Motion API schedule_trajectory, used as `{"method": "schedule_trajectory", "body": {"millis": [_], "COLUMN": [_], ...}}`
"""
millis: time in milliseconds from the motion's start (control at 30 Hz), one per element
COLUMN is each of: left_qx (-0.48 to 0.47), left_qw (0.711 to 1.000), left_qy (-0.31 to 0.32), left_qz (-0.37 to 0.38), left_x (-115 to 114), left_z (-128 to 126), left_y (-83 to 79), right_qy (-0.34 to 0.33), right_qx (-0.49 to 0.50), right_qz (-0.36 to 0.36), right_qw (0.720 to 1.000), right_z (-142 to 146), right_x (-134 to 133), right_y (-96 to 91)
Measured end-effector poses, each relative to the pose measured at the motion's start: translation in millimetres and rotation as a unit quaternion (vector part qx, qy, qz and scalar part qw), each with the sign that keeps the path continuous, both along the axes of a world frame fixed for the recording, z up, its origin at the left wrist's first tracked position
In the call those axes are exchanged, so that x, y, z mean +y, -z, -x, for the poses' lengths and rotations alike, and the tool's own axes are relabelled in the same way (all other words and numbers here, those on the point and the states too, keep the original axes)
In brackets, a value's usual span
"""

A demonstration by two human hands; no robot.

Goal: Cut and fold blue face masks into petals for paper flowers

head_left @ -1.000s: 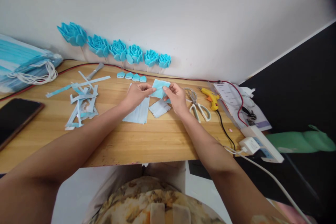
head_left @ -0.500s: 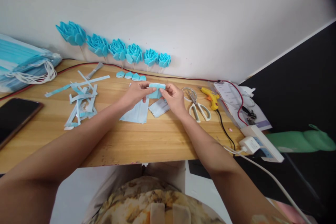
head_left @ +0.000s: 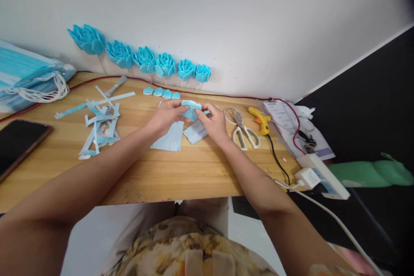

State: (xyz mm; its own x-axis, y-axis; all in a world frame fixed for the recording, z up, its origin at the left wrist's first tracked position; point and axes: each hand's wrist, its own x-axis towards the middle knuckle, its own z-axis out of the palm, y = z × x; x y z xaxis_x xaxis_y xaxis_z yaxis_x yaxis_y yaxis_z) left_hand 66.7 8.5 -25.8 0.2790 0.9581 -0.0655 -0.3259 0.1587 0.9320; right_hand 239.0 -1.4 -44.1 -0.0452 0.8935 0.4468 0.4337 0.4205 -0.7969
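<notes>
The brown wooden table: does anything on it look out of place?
Yes: on its left side, thin blue and white fabric strips lie in a tangled heap, whereas small folded blue pieces form a neat row.

Folded light-blue fabric piece (head_left: pixel 191 114), paler top edge, pinched between left hand (head_left: pixel 168 114) and right hand (head_left: pixel 214 121)
</notes>
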Motion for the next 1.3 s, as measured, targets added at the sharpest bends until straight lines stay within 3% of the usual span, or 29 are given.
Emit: {"method": "schedule_trajectory", "body": {"millis": [300,467,1000,1300], "left_qx": [-0.009,-0.002,0.051,0.051], "left_qw": [1.0,0.999,0.996,0.996], "left_qy": [-0.016,0.001,0.016,-0.04], "left_qz": [-0.023,-0.041,-0.069,-0.063], "left_x": [2.7,1.6,1.6,6.1], "left_z": [0.9,1.3,-0.2,1.6], "left_y": [5.9,7.0,11.8,12.0], "right_qy": [-0.007,-0.03,-0.024,-0.033], "right_qx": [0.063,0.051,-0.036,-0.012], "right_qz": [0.072,0.101,0.072,0.077], "right_qw": [0.995,0.993,0.996,0.996], "right_z": [-1.3,0.4,4.3,-3.6], "right_x": [-0.6,0.0,-1.6,3.0], "right_y": [-2.2,-3.0,-0.4,-1.4]}}
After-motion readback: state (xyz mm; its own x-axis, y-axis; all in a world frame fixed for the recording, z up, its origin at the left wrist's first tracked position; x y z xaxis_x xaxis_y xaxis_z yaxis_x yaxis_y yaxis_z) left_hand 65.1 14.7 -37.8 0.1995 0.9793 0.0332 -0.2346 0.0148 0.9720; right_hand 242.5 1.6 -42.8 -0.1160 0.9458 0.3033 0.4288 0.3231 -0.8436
